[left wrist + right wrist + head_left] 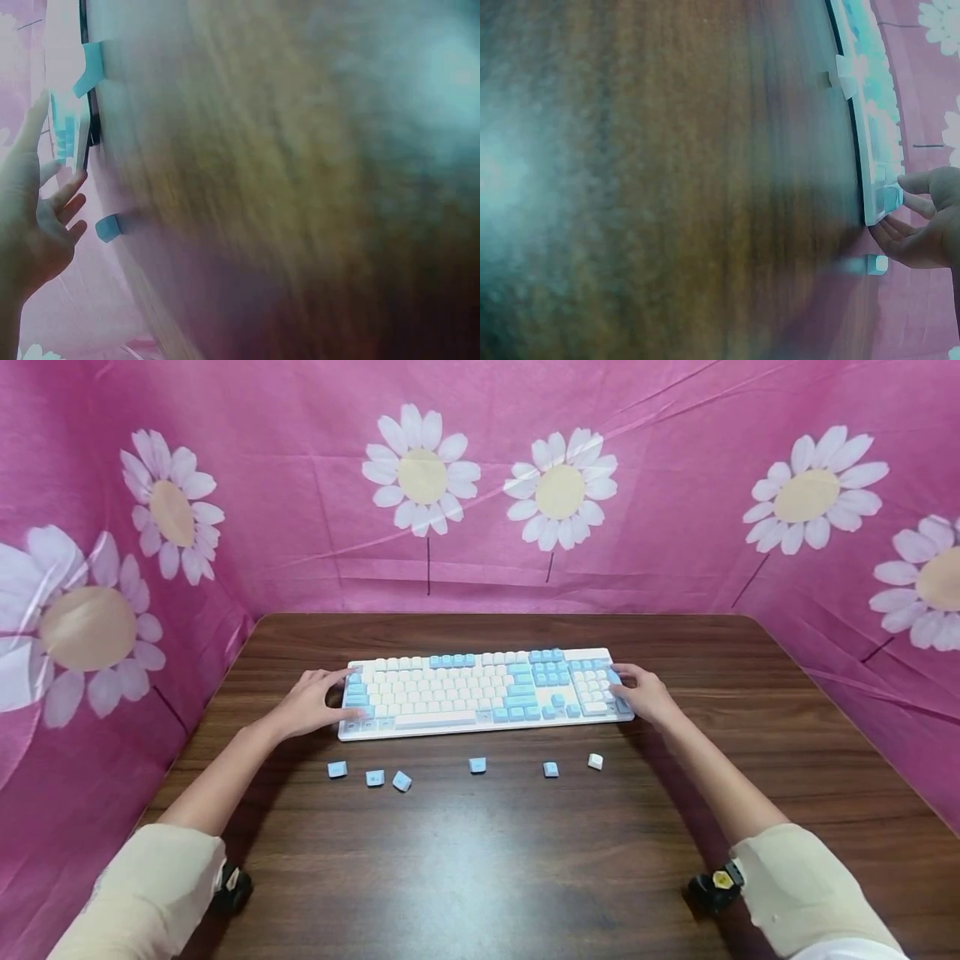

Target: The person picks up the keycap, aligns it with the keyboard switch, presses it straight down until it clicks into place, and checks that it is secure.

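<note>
A white and light-blue keyboard (450,693) lies across the table, a little tilted in the head view. At its left end my left hand (307,703) grips it, thumb by the front corner and a finger at the back corner. My right hand (647,695) holds the right end, its thumb over the number pad; in the right wrist view, fingers of the right hand (926,225) reach round the keyboard's end (870,180). Bare key positions show along the front row and by the arrow keys.
Several loose keycaps lie in front of the keyboard: blue ones (337,769) at the left, a blue one (477,765) near the middle, a blue one (551,769) and a white one (596,762) at the right. Pink flowered cloth (487,568) surrounds the wooden table (465,860).
</note>
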`<control>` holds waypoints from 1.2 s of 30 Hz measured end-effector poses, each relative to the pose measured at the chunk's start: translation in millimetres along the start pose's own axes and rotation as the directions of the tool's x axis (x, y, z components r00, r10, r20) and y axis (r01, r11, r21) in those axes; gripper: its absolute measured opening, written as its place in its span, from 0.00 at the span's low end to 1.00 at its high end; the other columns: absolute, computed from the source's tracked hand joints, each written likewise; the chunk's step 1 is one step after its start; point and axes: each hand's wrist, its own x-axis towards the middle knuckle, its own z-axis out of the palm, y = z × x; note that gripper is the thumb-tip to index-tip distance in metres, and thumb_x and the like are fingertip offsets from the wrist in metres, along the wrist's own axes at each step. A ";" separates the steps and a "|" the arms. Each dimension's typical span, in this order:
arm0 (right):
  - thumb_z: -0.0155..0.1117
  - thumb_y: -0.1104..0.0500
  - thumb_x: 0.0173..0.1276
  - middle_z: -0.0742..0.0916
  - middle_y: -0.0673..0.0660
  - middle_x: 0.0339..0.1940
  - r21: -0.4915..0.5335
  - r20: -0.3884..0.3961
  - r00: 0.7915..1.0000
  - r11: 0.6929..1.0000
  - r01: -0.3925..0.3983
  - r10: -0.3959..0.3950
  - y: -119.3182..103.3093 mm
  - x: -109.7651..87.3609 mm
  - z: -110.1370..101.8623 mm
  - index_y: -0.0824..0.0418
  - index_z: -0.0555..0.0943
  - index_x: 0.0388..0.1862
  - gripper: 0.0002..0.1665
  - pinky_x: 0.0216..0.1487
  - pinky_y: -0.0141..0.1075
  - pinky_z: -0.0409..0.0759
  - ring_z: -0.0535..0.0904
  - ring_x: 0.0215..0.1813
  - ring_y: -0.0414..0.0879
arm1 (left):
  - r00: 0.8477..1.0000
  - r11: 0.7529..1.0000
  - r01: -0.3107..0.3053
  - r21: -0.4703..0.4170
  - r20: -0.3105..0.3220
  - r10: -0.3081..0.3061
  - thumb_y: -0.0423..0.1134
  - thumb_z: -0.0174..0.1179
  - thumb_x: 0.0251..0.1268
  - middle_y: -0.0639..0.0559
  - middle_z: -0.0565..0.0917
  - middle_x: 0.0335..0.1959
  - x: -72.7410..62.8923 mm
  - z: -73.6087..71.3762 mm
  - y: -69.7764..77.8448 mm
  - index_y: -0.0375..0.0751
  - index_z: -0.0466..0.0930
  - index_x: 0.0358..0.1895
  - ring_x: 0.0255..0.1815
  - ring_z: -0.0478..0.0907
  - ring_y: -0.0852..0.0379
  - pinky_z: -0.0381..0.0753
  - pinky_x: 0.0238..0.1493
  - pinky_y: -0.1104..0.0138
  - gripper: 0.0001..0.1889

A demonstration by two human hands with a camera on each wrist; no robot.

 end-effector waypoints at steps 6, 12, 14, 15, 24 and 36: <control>0.54 0.66 0.67 0.72 0.76 0.56 0.058 -0.012 1.000 0.998 0.009 -0.009 3.2 -3.3 -1.0 0.73 0.65 0.62 0.25 0.57 0.53 0.60 0.62 0.60 0.66 | 0.999 0.993 0.028 -0.114 -0.038 -0.032 0.51 0.63 0.56 0.33 0.75 0.50 2.6 -4.7 1.7 0.25 0.58 0.65 0.56 0.60 0.38 0.57 0.56 0.46 0.41; 0.53 0.66 0.67 0.73 0.76 0.53 0.136 -0.005 1.000 0.990 -0.028 0.029 3.0 -6.3 -4.2 0.75 0.64 0.62 0.26 0.47 0.45 0.73 0.71 0.51 0.61 | 0.994 0.983 0.074 -0.168 -0.066 -0.086 0.44 0.63 0.57 0.32 0.75 0.45 3.9 -7.7 10.5 0.23 0.64 0.60 0.46 0.71 0.39 0.67 0.48 0.49 0.34; 0.53 0.66 0.68 0.73 0.76 0.53 0.157 0.015 0.999 0.986 -0.052 0.050 3.2 -6.9 -5.4 0.76 0.63 0.63 0.27 0.46 0.43 0.75 0.71 0.50 0.59 | 0.994 0.977 0.099 -0.188 -0.029 -0.106 0.43 0.63 0.58 0.31 0.75 0.45 4.3 -8.2 13.4 0.22 0.63 0.60 0.41 0.75 0.41 0.70 0.46 0.51 0.33; 0.53 0.65 0.68 0.72 0.76 0.54 0.158 0.022 0.998 0.985 -0.063 0.060 3.7 -7.3 -6.2 0.77 0.62 0.63 0.27 0.45 0.42 0.76 0.71 0.50 0.58 | 0.993 0.974 0.115 -0.194 -0.005 -0.118 0.43 0.62 0.59 0.30 0.75 0.46 4.2 -8.4 14.8 0.21 0.62 0.60 0.39 0.76 0.43 0.70 0.45 0.52 0.33; 0.51 0.63 0.70 0.70 0.74 0.58 0.192 0.082 0.987 0.969 -0.153 0.139 6.6 -8.4 -6.4 0.77 0.62 0.63 0.27 0.40 0.31 0.75 0.72 0.49 0.52 | 0.968 0.915 0.237 -0.326 0.155 -0.196 0.39 0.57 0.64 0.26 0.70 0.51 2.7 -5.5 19.1 0.18 0.54 0.63 0.31 0.79 0.53 0.79 0.33 0.64 0.33; 0.51 0.64 0.70 0.71 0.73 0.58 0.247 0.077 0.985 0.954 -0.167 0.153 2.2 -13.3 -4.3 0.77 0.62 0.63 0.27 0.39 0.29 0.75 0.73 0.44 0.45 | 0.962 0.886 0.257 -0.387 0.190 -0.196 0.37 0.56 0.65 0.25 0.68 0.52 3.5 -8.9 18.5 0.18 0.51 0.64 0.37 0.77 0.48 0.79 0.34 0.63 0.34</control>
